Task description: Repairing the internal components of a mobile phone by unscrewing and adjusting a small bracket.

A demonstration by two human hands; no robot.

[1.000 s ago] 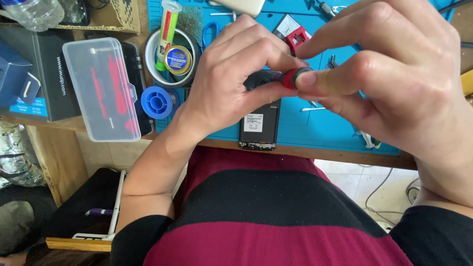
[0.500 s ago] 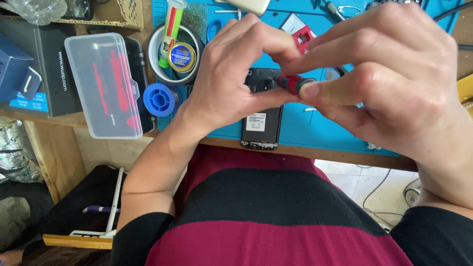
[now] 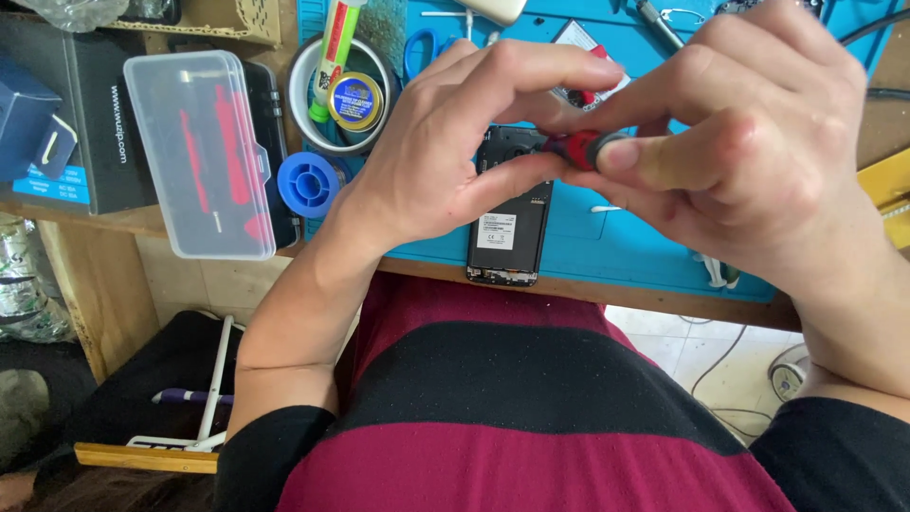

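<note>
Both hands meet in the upper middle of the frame, above a blue work mat (image 3: 616,237) that covers the surface. The left hand (image 3: 445,152) curls in from the left, thumb and forefinger closed on the red shaft of a small screwdriver (image 3: 583,149). The right hand (image 3: 749,161) comes in from the right, its fingers pinched around the same tool's grey end cap, the thumb pressing along it. The screwdriver lies roughly level between the two hands, held above the mat rather than resting on it.

Directly beneath the hands, at the centre of the frame, a dark phone (image 3: 512,223) with its back removed lies flat on the mat, its lower end reaching the near edge of the surface. Its upper part is hidden behind the fingers, so whether the tool's tip touches it cannot be told.

To the left of the left hand sits a blue spool (image 3: 308,183), and just above it a round metal bowl (image 3: 305,71) holding a small tin and a green-and-yellow tube. Further left, a clear plastic case (image 3: 204,152) with red tools inside rests on a black box (image 3: 95,114). Blue-handled scissors (image 3: 422,47) lie at the top of the frame, just above the left hand. The lower half of the frame shows the person's maroon-and-black striped shirt (image 3: 512,417).
</note>
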